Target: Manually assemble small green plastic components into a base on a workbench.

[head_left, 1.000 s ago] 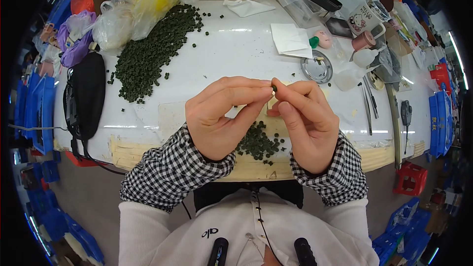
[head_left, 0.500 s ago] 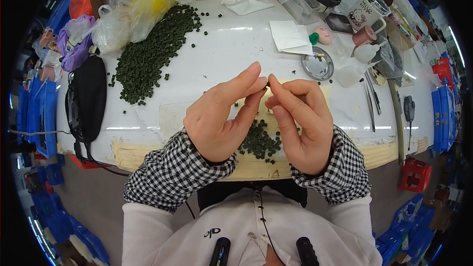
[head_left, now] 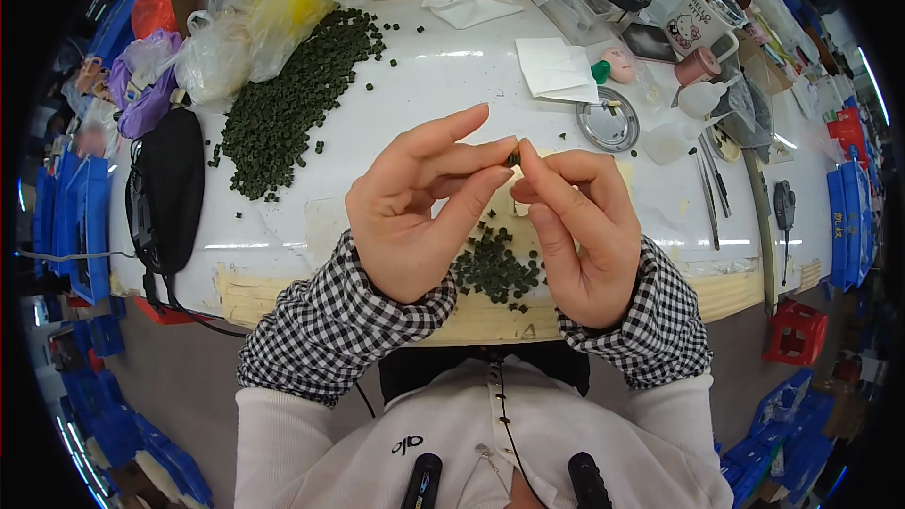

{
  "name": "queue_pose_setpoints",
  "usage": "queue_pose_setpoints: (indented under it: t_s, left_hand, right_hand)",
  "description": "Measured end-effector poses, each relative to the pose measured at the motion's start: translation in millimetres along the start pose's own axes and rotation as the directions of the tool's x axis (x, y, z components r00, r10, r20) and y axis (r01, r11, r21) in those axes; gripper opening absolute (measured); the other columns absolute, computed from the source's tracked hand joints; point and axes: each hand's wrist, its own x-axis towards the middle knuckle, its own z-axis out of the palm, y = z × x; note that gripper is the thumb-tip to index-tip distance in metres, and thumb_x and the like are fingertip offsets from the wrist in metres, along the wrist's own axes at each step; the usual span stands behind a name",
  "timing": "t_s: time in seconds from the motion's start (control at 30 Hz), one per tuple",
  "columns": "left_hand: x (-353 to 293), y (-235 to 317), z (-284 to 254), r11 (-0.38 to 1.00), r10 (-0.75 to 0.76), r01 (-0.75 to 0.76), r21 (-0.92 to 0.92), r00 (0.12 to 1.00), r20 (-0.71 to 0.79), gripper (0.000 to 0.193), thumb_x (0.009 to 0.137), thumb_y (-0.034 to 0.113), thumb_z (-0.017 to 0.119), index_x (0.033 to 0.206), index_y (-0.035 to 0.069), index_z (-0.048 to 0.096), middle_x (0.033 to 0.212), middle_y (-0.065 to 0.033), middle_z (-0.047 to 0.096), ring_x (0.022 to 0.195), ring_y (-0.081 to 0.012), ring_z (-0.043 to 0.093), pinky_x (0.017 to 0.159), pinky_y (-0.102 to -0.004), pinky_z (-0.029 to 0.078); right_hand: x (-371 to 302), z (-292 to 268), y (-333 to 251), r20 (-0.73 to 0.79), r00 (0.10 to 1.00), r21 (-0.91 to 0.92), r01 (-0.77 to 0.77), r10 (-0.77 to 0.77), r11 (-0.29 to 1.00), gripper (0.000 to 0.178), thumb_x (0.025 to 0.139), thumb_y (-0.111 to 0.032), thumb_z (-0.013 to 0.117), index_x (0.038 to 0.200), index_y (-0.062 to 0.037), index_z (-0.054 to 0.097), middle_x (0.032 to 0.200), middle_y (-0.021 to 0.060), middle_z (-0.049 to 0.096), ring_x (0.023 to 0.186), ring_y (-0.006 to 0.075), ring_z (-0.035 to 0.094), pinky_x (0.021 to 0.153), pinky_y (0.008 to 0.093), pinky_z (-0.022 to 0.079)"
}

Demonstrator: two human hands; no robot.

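Where fingers (head_left: 488, 155) converge, a dark piece (head_left: 514, 158) sits.

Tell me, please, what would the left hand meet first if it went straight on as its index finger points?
Probably the right hand, whose index fingertip is just beside. The small dark green piece sits right there too; depth is unclear, so contact with either may already exist.

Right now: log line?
left hand: at small dark part; right hand: at same part; small parts pile: nearer; large parts pile: farther left
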Motion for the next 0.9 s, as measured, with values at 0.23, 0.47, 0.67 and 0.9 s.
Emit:
queue_pose_setpoints:
  t_s: [0.23,0.47,0.67,0.9]
  left_hand:
    - [4,-9,-9,0.991,-0.060,0.066,-0.115,0.997,0.057,0.026,0.085,-0.008,0.064,0.111,-0.006,0.060,0.102,-0.0137,0.065,0.095,-0.0170,0.065,0.083,-0.0256,0.054]
    - [6,-5,-12,0.998,0.013,-0.017,0.060,0.998,0.057,0.021,0.083,-0.009,0.065,0.103,-0.005,0.066,0.099,-0.0126,0.065,0.091,-0.0164,0.064,0.079,-0.0254,0.054]
    - [7,-5,-11,0.992,0.048,-0.056,0.113,0.997,0.066,0.022,0.082,-0.009,0.066,0.103,-0.004,0.067,0.099,-0.0124,0.065,0.090,-0.0166,0.064,0.078,-0.0250,0.053]
    - [8,-9,-13,0.993,0.067,-0.075,0.094,0.994,0.084,0.020,0.081,-0.010,0.065,0.100,-0.003,0.068,0.095,-0.0116,0.066,0.087,-0.0155,0.064,0.075,-0.0250,0.053]
  right_hand:
    - [1,-1,-1,0.019,1.000,0.005,0.025,-0.025,1.000,0.039,0.090,0.007,0.054,0.129,0.0037,0.054,0.106,0.0125,0.050,0.080,0.0148,0.055,0.070,0.0220,0.047]
    - [1,-3,0,-0.009,1.000,0.008,-0.007,0.007,1.000,0.037,0.090,0.007,0.054,0.127,0.0032,0.056,0.104,0.0117,0.051,0.077,0.0142,0.056,0.069,0.0220,0.048]
    - [0,-3,0,-0.001,0.999,0.026,-0.034,0.034,0.999,0.035,0.089,0.007,0.056,0.123,0.0022,0.059,0.101,0.0110,0.053,0.078,0.0144,0.057,0.069,0.0223,0.048]
    - [2,-5,5,0.014,1.000,0.043,-0.001,0.001,0.999,0.035,0.088,0.007,0.056,0.122,0.0015,0.060,0.101,0.0110,0.055,0.080,0.0156,0.058,0.069,0.0234,0.049]
